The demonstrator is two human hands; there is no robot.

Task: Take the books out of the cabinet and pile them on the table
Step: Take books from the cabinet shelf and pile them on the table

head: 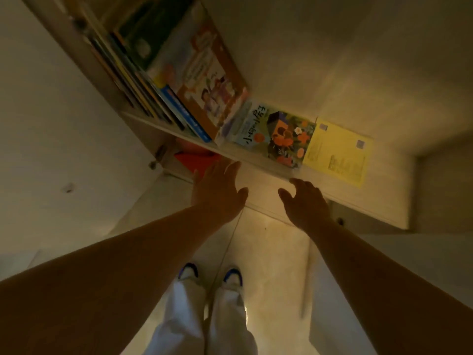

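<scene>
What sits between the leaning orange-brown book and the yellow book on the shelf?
In the head view, a flower-covered picture book lies flat between the orange-brown book and yellow book.

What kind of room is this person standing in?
Probably a room in a home, maybe a child's room or study: a pale cabinet shelf holds colourful picture books, one with a flowered cover lying flat, above a light tiled floor.

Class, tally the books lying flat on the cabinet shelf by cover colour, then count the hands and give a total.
Flowered book lying flat: 1
Yellow book lying flat: 1
Open left hand: 1
Open right hand: 1
Total: 4
</scene>
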